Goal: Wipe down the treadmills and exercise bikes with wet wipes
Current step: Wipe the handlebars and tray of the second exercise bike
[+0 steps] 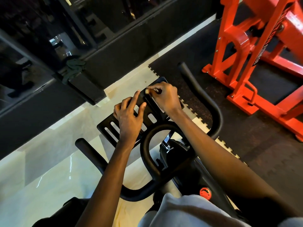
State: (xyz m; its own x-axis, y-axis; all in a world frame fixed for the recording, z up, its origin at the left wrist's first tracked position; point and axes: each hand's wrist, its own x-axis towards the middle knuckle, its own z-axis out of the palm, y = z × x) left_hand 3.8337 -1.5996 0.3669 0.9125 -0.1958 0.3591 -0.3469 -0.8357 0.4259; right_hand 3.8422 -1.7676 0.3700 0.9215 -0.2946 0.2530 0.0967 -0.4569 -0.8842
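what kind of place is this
Most likely a gym. An exercise bike's handlebars sit right in front of the person. An orange-red steel machine frame lettered FITNESS stands to the right, and black interlocking rubber mats cover part of the floor.

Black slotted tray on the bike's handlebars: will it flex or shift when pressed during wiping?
Probably stiff: the black slotted tray lies flat under the left hand resting on it. It likely won't tip, since it seems fixed to the handlebar. Its smooth surface may feel slick where the right hand pinches a small pale piece.
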